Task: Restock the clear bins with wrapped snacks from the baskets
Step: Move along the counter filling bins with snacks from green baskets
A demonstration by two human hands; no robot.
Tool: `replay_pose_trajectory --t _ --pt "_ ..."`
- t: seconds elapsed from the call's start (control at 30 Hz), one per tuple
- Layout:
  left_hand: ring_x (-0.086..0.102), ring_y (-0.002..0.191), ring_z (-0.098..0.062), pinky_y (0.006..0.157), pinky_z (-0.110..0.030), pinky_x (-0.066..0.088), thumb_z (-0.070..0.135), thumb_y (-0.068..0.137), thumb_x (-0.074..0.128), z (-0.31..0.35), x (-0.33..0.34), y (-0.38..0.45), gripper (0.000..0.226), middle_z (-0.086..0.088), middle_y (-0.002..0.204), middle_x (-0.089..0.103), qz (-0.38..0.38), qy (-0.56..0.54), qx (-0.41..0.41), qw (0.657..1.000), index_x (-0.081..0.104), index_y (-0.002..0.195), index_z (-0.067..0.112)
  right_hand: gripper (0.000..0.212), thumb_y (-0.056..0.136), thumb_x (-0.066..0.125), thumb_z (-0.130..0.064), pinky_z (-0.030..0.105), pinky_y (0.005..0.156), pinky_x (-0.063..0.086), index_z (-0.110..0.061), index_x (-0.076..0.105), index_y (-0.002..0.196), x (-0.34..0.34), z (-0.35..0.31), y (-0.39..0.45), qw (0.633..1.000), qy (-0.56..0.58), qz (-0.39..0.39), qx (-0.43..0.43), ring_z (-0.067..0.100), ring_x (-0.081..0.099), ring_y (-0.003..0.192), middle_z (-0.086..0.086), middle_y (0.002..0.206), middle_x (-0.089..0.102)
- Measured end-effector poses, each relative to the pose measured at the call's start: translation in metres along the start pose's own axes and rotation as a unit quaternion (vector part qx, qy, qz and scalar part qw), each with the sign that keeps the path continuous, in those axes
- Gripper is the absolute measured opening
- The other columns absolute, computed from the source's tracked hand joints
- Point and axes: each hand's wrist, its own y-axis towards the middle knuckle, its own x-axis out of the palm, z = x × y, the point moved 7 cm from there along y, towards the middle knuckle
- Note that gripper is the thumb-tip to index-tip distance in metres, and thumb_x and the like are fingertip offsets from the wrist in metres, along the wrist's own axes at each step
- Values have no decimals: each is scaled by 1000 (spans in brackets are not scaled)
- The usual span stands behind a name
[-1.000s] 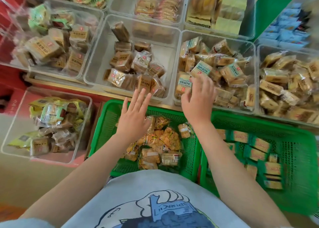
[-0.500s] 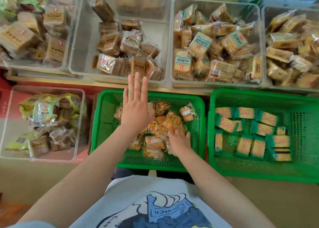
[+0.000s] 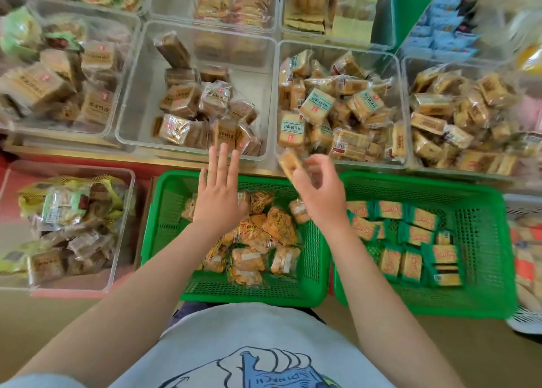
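My right hand [image 3: 318, 188] is shut on a wrapped snack [image 3: 289, 162], a pale yellow packet, lifted above the far rim of the left green basket [image 3: 164, 241] and just short of a clear bin [image 3: 337, 51] full of similar yellow packets. My left hand [image 3: 218, 202] hovers flat with fingers spread over the same basket, holding nothing. Orange wrapped snacks [image 3: 264, 232] lie in that basket. The right green basket [image 3: 481, 255] holds green-edged packets [image 3: 416, 235].
A clear bin [image 3: 202, 35] of brown wrapped cakes sits behind my left hand. More clear bins stand at far left [image 3: 123, 73], far right [image 3: 410, 141] and behind. A lower clear bin [image 3: 117, 258] of mixed packets sits left of the baskets. A white basket [image 3: 525, 320] shows at right.
My right hand dipped into the left basket, took a packet and has risen with it toward the clear bins. My left hand stayed spread over the basket.
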Motion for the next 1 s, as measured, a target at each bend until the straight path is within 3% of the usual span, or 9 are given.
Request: replay_pose_trajectory --t 0.13,0.23,0.33,0.5,0.6,0.7,0.77,0.87,1.0 --pt "-35 145 -26 124 -51 -2 41 94 52 -1 -6 -1 102 -7 159 -35 -21 2 2 1000 -28 153 17 43 99 53 -34 28 96 45 -23 48 139 -52 -71 54 968 -93 188 -142 12 53 115 -5 128 52" --pt "-35 145 -26 124 -52 0 44 95 48 -2 -8 -1 99 -6 158 -37 -26 10 13 1000 -30 152 18 61 99 53 -32 48 119 30 -21 32 155 -41 -59 96 959 -269 75 -55 30 28 148 12 163 23" --pt "-36 144 -27 124 -52 1 45 95 47 -4 -7 -1 100 -6 157 -39 -32 19 18 999 -32 151 18 71 100 51 -31 54 120 25 -18 17 160 -24 -35 99 936 -350 -41 13 32 20 151 10 169 5" --pt "-34 145 -24 124 -52 3 44 94 51 -8 -14 2 101 -3 158 -37 -49 18 30 998 -29 152 21 59 98 50 -24 49 123 19 -12 35 154 -18 -44 78 938 -339 60 -48 26 25 150 10 162 29" --pt "-22 150 -17 124 -49 1 38 95 55 -14 -28 6 92 4 165 -19 -27 -18 46 998 -11 158 28 29 95 53 -12 47 106 42 -8 65 122 6 -61 44 947 -260 98 -158 28 54 122 10 125 62" --pt "-14 153 -17 123 -51 -2 31 94 53 -39 -35 -3 84 3 167 -8 18 8 9 1000 0 160 26 20 99 50 -11 28 61 44 -10 70 99 52 -53 12 964 -202 -11 -174 21 61 74 1 78 65" --pt "-12 153 -19 123 -53 0 27 93 55 -61 -36 -10 85 0 168 -3 48 17 -15 999 4 160 23 21 101 47 -17 27 52 37 -13 68 102 88 -33 -1 961 -218 -106 -130 17 56 66 -2 74 61" --pt "-13 153 -19 122 -53 1 24 92 56 -77 -32 -11 86 1 167 -4 66 22 -1 998 4 160 23 22 102 46 -23 34 62 46 -14 62 113 136 17 -4 934 -286 -211 -36 22 60 82 -1 93 63" --pt "-10 154 -23 122 -55 12 20 87 58 -79 -22 -9 92 -2 167 -5 79 5 15 997 2 160 20 49 96 57 -27 49 97 50 -17 41 141 183 72 7 911 -324 -244 69 33 52 124 13 143 44"
